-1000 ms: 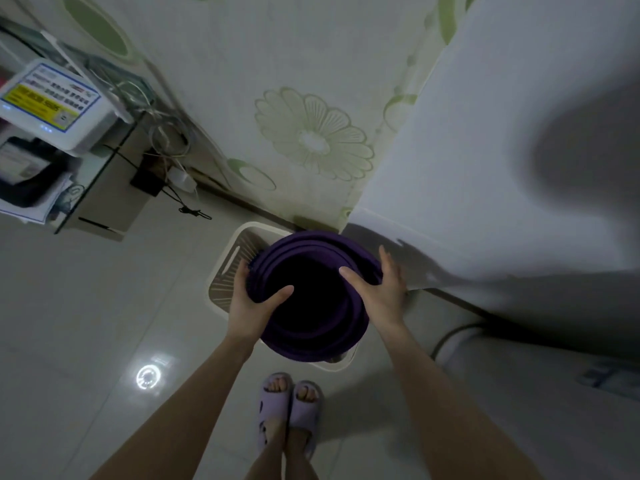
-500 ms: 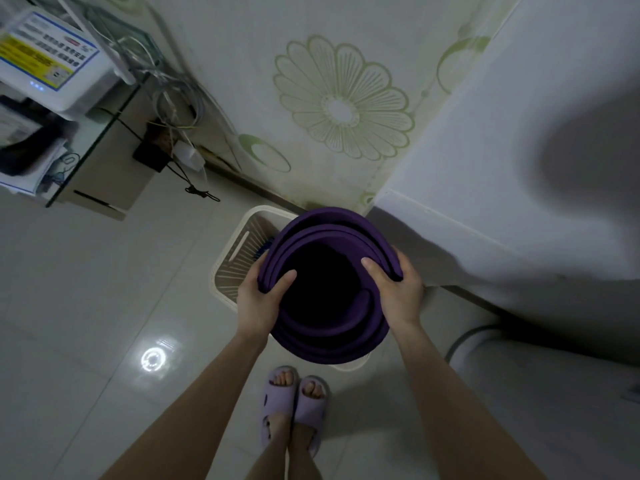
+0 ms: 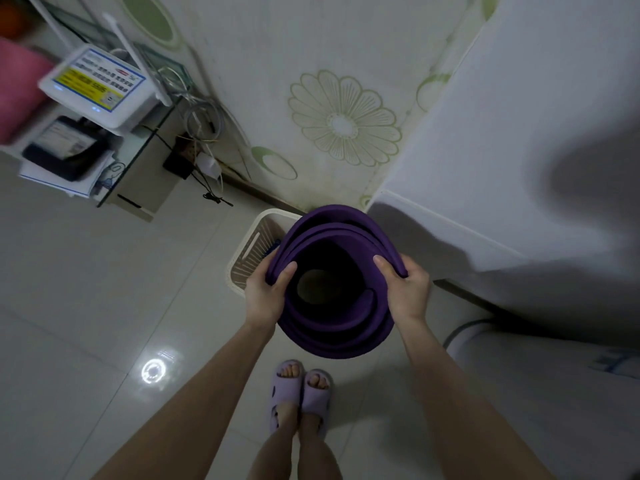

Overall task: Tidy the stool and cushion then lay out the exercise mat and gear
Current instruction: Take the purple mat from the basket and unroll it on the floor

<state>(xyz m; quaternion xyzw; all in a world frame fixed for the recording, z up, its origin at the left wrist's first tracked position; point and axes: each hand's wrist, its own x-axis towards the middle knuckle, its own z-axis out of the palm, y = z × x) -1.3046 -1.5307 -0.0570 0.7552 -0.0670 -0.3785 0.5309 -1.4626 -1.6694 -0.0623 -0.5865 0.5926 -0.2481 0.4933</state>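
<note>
Purple foam, gripped on both sides: left hand (image 3: 265, 299) and right hand (image 3: 410, 296) curl over the rim of the rolled exercise mat (image 3: 332, 341), centre frame, above a slatted basket (image 3: 251, 252). Likely step: fetching the mat; next it needs open floor (image 3: 104, 306) and unrolling.

You're standing on glossy pale floor tiles (image 3: 86, 306), with a round light reflection (image 3: 154, 370) glinting to your left. Green flowered wallpaper (image 3: 343, 119) is facing you. A glass shelf (image 3: 145, 147) is carrying a white router (image 3: 100, 88) beside tangled cables (image 3: 201, 123), and a plain white surface (image 3: 519, 133) is rising on your right.
</note>
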